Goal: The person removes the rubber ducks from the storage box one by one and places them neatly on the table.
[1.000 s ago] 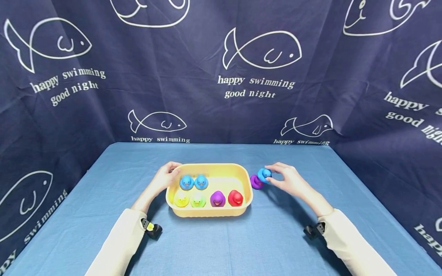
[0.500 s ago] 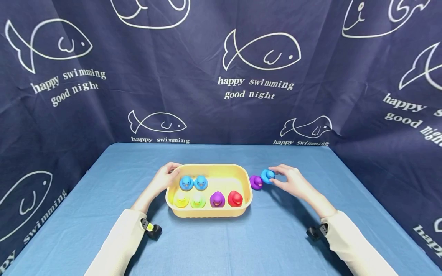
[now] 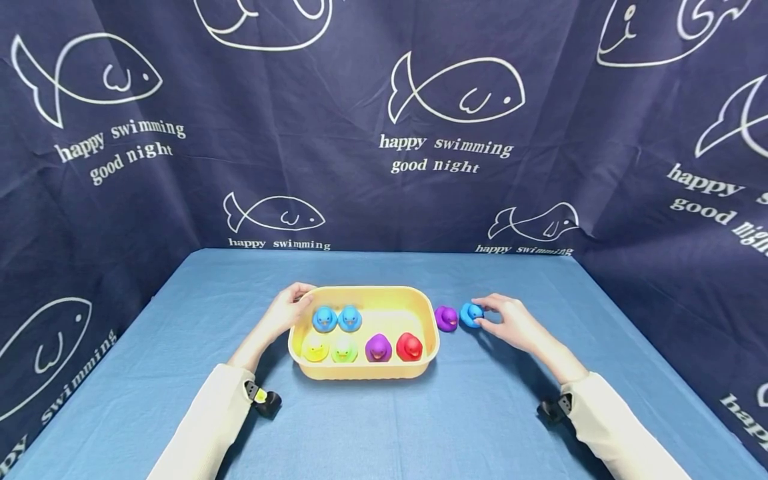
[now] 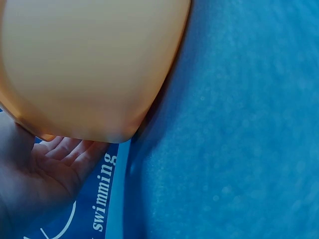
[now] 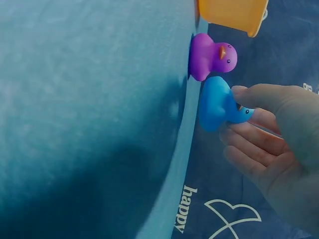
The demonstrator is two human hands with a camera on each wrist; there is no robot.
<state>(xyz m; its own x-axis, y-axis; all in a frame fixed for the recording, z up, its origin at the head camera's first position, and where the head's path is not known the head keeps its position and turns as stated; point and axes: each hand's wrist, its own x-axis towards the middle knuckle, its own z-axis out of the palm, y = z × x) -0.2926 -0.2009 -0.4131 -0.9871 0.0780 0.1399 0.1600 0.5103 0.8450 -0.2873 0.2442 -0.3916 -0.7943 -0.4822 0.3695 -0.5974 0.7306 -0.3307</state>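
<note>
At the left end of a yellow plastic basin (image 3: 363,371), my left hand (image 3: 285,312) grips the rim; the left wrist view has its thumb and fingers on either side of the wall, fingertips hidden behind it. My right hand (image 3: 511,323) pinches a blue rubber duck (image 3: 470,315) between thumb and fingers, off the basin's right end. In the right wrist view the thumb lies at the blue duck (image 5: 215,107) near its head, close over the cloth. Between that duck and the basin sits a purple rubber duck (image 3: 446,319).
Inside the basin, two blue ducks (image 3: 325,319) stand at the back left. A yellow duck (image 3: 315,349), a green duck (image 3: 345,350), another purple duck (image 3: 379,348) and a red duck (image 3: 410,347) line its front. Blue cloth (image 3: 384,427) covers the table, with a dark printed curtain (image 3: 354,220) behind.
My right hand has moved the blue duck right and down, from overlapping the purple duck to a spot beside it. My left hand stays on the basin.
</note>
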